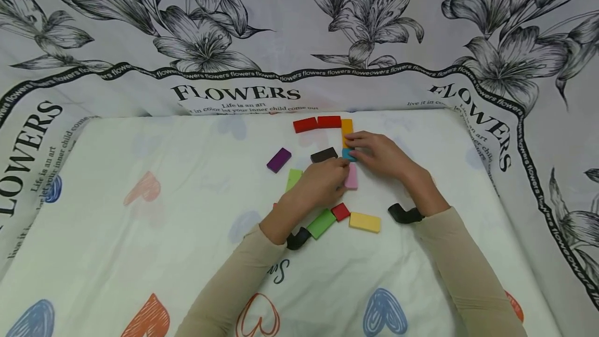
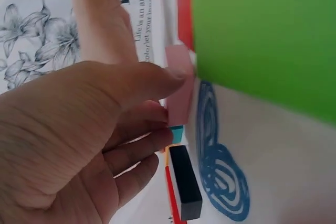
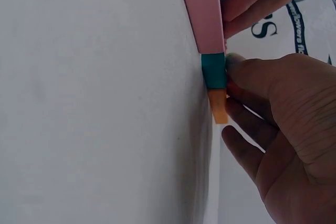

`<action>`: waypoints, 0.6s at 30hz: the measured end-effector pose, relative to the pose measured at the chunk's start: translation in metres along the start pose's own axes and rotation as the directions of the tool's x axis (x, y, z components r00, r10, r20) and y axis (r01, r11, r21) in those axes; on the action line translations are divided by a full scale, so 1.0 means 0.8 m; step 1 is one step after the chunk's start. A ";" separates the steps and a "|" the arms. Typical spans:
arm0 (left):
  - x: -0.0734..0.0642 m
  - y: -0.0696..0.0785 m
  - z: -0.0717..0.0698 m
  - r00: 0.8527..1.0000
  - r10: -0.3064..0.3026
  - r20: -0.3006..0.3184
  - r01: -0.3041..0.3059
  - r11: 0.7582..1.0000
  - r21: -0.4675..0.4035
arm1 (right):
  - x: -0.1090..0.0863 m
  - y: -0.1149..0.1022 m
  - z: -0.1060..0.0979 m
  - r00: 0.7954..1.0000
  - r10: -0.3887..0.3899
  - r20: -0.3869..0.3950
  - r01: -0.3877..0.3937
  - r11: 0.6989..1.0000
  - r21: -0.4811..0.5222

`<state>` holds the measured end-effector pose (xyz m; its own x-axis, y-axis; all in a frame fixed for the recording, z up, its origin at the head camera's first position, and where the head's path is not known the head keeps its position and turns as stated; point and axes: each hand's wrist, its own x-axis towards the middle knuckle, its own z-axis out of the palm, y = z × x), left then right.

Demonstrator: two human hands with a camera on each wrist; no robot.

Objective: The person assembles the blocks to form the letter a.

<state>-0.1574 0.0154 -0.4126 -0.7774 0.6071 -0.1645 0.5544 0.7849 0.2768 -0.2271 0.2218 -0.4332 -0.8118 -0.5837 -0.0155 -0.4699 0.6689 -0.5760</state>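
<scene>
In the head view my left hand (image 1: 323,181) pinches a pink block (image 1: 351,177), thumb on one face and fingertips at its edge. My right hand (image 1: 385,154) holds a small blue block (image 1: 348,155) between thumb and fingers. This blue block (image 3: 213,71) lines up end to end with the pink block (image 3: 205,14) and an orange block (image 3: 218,106) in the right wrist view. Other right fingertips rest close beside the orange block. Left of the blue block lies a black block (image 1: 324,155). A light green block (image 1: 294,179) is partly hidden by my left hand.
Two red blocks (image 1: 317,124) lie at the back, next to the orange block. A purple block (image 1: 279,160) sits apart to the left. Nearer me are a green block (image 1: 321,224), a small red block (image 1: 340,211) and a yellow block (image 1: 365,222). Black wrist bands partly show under both wrists.
</scene>
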 end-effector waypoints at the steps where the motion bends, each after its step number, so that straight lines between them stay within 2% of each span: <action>1: 0.000 0.000 0.000 1.000 0.002 -0.006 -0.002 1.000 0.006 | 0.000 -0.001 0.000 1.000 -0.001 0.001 0.001 1.000 -0.002; 6: -0.002 0.004 0.000 1.000 0.003 -0.024 -0.002 0.999 0.037 | 0.000 -0.005 0.000 1.000 0.017 -0.001 -0.017 1.000 -0.007; 18: 0.002 0.006 0.001 1.000 -0.011 -0.021 0.013 0.992 0.124 | 0.002 -0.005 0.003 0.999 0.036 -0.001 -0.036 0.999 0.002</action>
<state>-0.1552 0.0203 -0.4125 -0.7894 0.5960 -0.1471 0.5767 0.8021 0.1550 -0.2259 0.2173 -0.4328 -0.8285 -0.5588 -0.0359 -0.4396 0.6888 -0.5764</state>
